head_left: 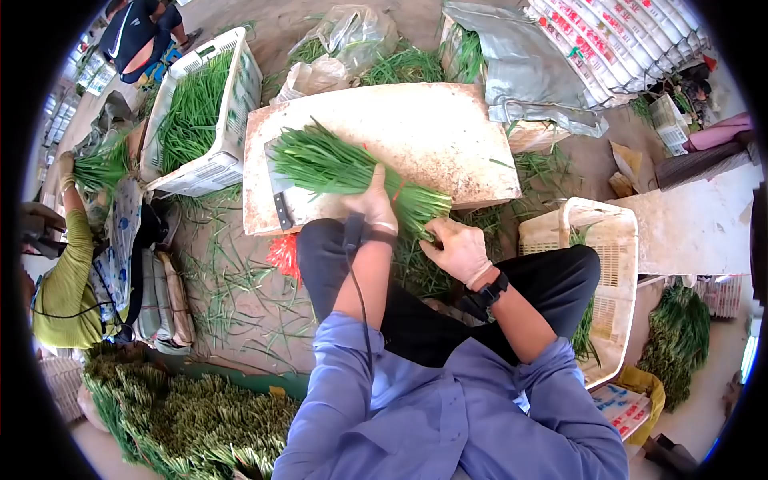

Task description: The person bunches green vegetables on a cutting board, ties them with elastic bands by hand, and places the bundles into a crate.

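Surface point(456, 112): directly before the wearer point(448, 416).
Chive bundle point(336, 160): in the left hand point(374, 200), over the surface; leaf tips to the left, stem ends to the right, at the right hand point(460, 250).
Knife point(282, 210): on the surface, near its left edge.
Left crate point(210, 164): left of the surface, loose chives point(196, 108) inside.
Right crate point(620, 276): right of the wearer's legs.
Plastic bag point(360, 40): beyond the surface's far edge.
Stacked bundles point(208, 416): low, at the wearer's left.
Co-worker point(68, 304): far left, nearer the wearer than the second person point(132, 36), who is beyond the left crate.
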`<control>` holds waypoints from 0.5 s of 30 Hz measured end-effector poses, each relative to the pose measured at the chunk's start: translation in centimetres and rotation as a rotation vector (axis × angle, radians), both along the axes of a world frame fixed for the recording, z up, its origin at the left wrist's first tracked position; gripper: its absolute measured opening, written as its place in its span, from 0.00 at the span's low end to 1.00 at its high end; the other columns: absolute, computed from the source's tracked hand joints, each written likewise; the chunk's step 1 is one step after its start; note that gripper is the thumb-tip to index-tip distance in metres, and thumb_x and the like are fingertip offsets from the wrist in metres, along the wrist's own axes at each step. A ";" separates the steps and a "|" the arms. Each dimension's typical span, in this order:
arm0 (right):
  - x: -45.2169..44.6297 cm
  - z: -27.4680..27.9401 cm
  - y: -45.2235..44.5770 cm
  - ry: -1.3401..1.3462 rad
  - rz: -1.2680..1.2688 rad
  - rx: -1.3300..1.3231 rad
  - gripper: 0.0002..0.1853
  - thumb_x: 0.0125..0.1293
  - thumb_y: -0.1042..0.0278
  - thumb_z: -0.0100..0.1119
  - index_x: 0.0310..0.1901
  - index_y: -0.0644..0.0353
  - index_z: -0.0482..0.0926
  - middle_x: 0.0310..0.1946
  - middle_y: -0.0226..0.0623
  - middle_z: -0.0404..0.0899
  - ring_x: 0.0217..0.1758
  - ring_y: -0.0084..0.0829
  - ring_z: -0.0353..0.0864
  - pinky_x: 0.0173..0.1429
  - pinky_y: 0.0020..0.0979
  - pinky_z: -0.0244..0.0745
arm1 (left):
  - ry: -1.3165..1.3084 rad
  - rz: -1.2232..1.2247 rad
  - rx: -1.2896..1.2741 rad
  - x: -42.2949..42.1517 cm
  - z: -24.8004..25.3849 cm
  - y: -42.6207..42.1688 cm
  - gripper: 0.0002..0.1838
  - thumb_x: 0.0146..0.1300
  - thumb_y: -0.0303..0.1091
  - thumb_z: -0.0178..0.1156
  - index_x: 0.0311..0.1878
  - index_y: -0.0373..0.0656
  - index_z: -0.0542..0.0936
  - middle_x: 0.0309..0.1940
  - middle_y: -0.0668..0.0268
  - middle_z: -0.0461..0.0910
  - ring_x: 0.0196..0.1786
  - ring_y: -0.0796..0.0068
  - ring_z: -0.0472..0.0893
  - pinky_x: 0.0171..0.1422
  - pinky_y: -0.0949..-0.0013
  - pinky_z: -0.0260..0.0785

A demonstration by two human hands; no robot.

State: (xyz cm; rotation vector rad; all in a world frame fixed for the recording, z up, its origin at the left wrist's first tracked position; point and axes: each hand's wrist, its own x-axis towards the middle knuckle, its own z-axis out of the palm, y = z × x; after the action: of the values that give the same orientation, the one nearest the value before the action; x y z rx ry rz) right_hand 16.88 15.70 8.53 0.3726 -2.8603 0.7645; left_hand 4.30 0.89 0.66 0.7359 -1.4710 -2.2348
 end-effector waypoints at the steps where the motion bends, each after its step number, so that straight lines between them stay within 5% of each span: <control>1: -0.5 -1.0 0.1 0.005 0.004 0.040 0.12 0.64 0.58 0.74 0.38 0.52 0.80 0.34 0.36 0.88 0.35 0.42 0.90 0.39 0.43 0.84 | -0.021 -0.039 0.011 0.0 0.2 0.1 0.37 0.62 0.25 0.81 0.71 0.28 0.74 0.65 0.53 0.83 0.61 0.60 0.83 0.69 0.59 0.77; 5: -3.4 -2.9 0.7 -0.108 -0.039 0.142 0.13 0.66 0.54 0.72 0.38 0.54 0.82 0.31 0.43 0.88 0.36 0.48 0.91 0.41 0.48 0.84 | 0.044 0.065 -0.100 -0.3 0.7 1.0 0.36 0.54 0.30 0.88 0.63 0.31 0.80 0.58 0.57 0.86 0.55 0.64 0.83 0.64 0.59 0.79; 8: -5.7 -3.0 2.6 -0.343 -0.052 0.068 0.16 0.67 0.49 0.69 0.43 0.53 0.89 0.34 0.50 0.89 0.41 0.55 0.91 0.51 0.52 0.85 | 0.003 0.025 -0.096 -0.8 0.0 1.0 0.43 0.52 0.31 0.89 0.68 0.31 0.75 0.58 0.55 0.85 0.56 0.62 0.83 0.66 0.59 0.78; 15: -10.2 -2.5 5.8 -0.522 0.115 -0.040 0.16 0.72 0.56 0.66 0.47 0.62 0.90 0.39 0.58 0.88 0.48 0.59 0.89 0.55 0.51 0.84 | 0.081 0.040 -0.212 -1.5 -2.4 2.0 0.46 0.52 0.27 0.88 0.72 0.31 0.71 0.61 0.55 0.82 0.58 0.62 0.81 0.67 0.59 0.76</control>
State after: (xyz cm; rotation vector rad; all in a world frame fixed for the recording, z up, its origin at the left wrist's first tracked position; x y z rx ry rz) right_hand 6.67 21.48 6.05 0.3817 -3.3176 1.0773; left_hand 2.76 2.92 -1.73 0.5948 -1.6071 -2.0149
